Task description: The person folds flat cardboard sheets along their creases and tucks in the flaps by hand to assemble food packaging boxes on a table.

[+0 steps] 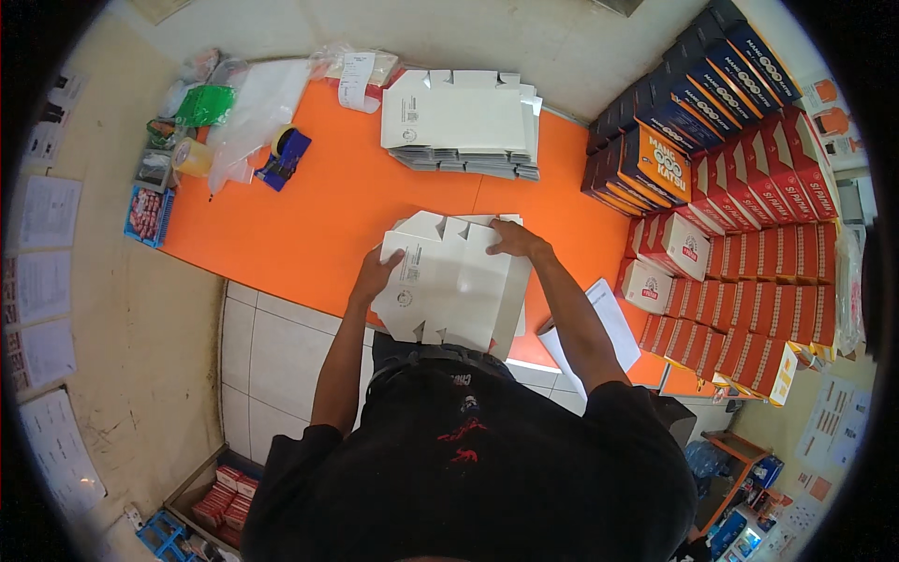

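Note:
A small stack of flat, unfolded white box blanks (449, 286) lies at the near edge of the orange table, reaching up to my waist. My left hand (376, 273) grips its left edge, thumb on top and fingers mostly hidden below. At the far right corner, my right hand (510, 239) holds the same blanks, thumb over the upper face. Slots and tabs are cut along the far and near edges of the top blank. Farther back, a taller pile of flat box blanks (459, 112) sits near the wall.
Folded boxes, dark blue ones (646, 112) and red ones (768, 178), are stacked high on the right. White papers (604, 328) lie beside my right forearm. A blue tape dispenser (284, 159), plastic bags (257, 103) and a blue basket (148, 214) occupy the table's left end.

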Motion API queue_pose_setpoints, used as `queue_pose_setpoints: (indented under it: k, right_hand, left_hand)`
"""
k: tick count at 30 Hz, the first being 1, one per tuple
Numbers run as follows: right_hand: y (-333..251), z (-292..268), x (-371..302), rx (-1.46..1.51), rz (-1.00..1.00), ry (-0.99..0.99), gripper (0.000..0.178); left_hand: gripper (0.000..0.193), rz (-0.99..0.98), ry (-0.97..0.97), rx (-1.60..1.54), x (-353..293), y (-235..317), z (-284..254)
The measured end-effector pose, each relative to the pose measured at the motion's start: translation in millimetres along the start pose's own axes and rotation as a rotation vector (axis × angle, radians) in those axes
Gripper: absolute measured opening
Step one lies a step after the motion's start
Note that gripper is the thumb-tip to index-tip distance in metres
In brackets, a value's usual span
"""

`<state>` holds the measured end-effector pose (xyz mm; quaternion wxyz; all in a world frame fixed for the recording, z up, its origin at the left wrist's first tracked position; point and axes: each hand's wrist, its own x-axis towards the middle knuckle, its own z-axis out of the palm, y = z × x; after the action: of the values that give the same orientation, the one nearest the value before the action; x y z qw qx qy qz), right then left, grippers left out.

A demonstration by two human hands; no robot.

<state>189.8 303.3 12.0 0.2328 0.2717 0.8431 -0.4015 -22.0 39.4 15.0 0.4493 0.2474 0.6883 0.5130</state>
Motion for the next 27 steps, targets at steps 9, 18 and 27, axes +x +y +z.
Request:
queue_pose_setpoints:
  k: [9, 18, 27]
  right_hand:
    - [-11, 41, -20, -0.087, -0.091, 0.477, 0.030]
    - [-23, 100, -32, -0.370, -0.038, 0.718, 0.015]
    - [-40, 132, -52, -0.341, -0.180, 0.849, 0.027]
  left_hand:
    - [0.034, -0.109, 0.035, -0.125, 13, -40, -1]
    - [0.033, -0.162, 0.064, -0.113, 13, -37, 3]
    - [0.031, -0.149, 0.075, -0.120, 13, -45, -1]
